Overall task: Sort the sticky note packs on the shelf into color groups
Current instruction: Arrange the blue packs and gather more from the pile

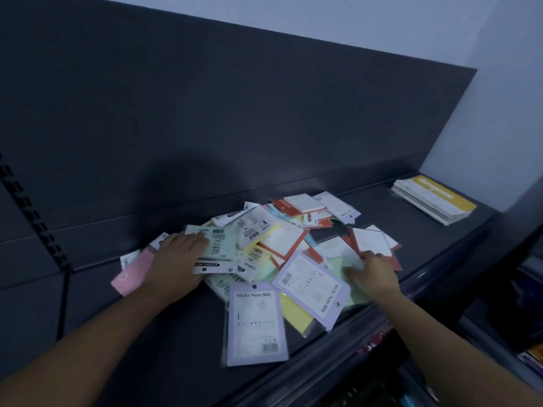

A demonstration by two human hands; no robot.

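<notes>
Lavender pack (255, 321) fronts the mixed heap (279, 239) on the shelf (176, 333), where the left hand (176, 259) presses flat on a mint pack (219, 245), probably to slide it aside, while the right hand (373, 274) touches a pale-green pack (338, 265), grip unclear.

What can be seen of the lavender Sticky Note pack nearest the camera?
The lavender pack is a flat card in a clear sleeve, with a dark hang hole on top, "Sticky Note" printed below it, icons and a barcode near the bottom. It lies flat on the shelf at the pile's near edge, a yellow pack against its right side. Nothing holds it.
</notes>
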